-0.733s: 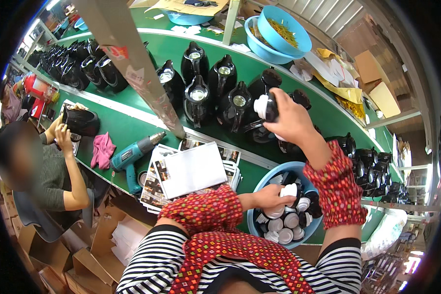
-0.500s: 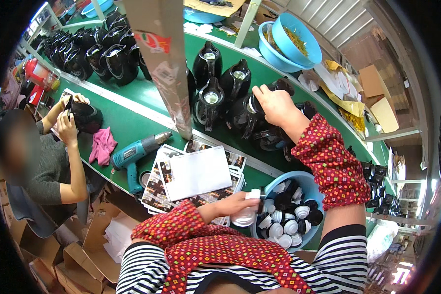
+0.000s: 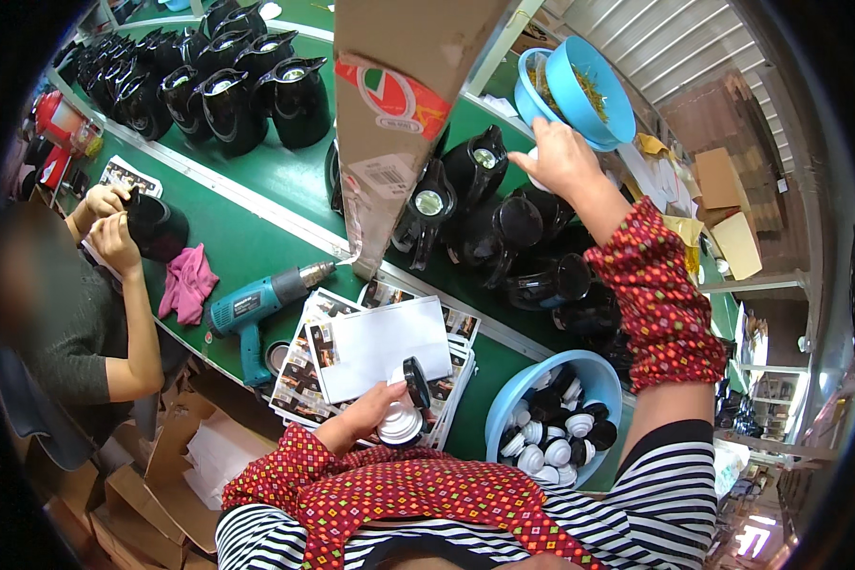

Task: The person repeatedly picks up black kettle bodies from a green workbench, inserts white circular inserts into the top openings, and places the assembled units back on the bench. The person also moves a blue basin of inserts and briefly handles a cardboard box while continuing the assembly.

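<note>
Low in front of my body, my left hand (image 3: pixel 363 416) is closed around stopper lids, one with a black top (image 3: pixel 415 382) and one with white ridged rings (image 3: pixel 401 427). My right hand (image 3: pixel 570 163) reaches out over the black jugs, its fingers curled on a white stopper lid (image 3: pixel 534 173) that it partly hides. Just below that hand stands a jug with a black top closing its mouth (image 3: pixel 520 224). To its left, two black jugs (image 3: pixel 430 203) show open mouths with shiny liners. Between my arms, a light-blue basin (image 3: pixel 495 423) holds several black and white lids (image 3: pixel 558 451).
A cardboard-covered post (image 3: pixel 375 142) rises from the green table (image 3: pixel 275 228). Printed sheets with a white paper (image 3: pixel 389 347) lie beside a teal heat gun (image 3: pixel 256 304) and a pink cloth (image 3: pixel 188 283). At left a co-worker (image 3: pixel 57 304) handles a black jug. Blue bowls (image 3: pixel 589 95) stand at upper right.
My right hand has moved farther away, off the jug now capped with a black top. My left hand has shifted left from the basin's edge, over the printed sheets. The view has shifted.
</note>
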Demonstrator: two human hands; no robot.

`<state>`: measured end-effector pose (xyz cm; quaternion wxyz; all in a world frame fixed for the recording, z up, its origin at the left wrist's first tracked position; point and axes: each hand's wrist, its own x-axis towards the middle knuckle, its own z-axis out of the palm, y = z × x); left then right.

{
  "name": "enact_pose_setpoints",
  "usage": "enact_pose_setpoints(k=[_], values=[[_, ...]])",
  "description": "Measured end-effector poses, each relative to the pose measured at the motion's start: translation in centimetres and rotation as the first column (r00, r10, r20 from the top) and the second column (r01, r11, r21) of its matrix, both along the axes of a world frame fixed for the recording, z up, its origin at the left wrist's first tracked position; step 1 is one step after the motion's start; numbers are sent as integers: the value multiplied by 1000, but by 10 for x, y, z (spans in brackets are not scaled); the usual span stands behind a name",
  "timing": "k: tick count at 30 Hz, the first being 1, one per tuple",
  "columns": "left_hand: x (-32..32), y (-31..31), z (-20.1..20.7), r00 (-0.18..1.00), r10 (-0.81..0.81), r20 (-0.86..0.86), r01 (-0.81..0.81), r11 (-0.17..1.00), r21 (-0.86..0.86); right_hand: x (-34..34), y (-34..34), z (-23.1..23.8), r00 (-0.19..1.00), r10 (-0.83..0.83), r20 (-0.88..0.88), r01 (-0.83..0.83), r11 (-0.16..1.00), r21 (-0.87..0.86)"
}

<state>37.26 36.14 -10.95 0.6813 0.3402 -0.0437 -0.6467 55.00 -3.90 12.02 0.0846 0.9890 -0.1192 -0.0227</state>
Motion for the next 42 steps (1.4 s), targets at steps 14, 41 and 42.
enact_pose_setpoints(k=[14,41,42], values=[[47,-34,28,995,94,23,-93,995,-45,-1,5,-121,927,256,273,-291,952,93],[208,16,107,768,608,201,-638,753,163,-20,94,-128,881,307,361,-397,894,208],[237,20,97,702,562,438,-659,746,100,-20,101,-127,881,274,384,-362,915,177]])
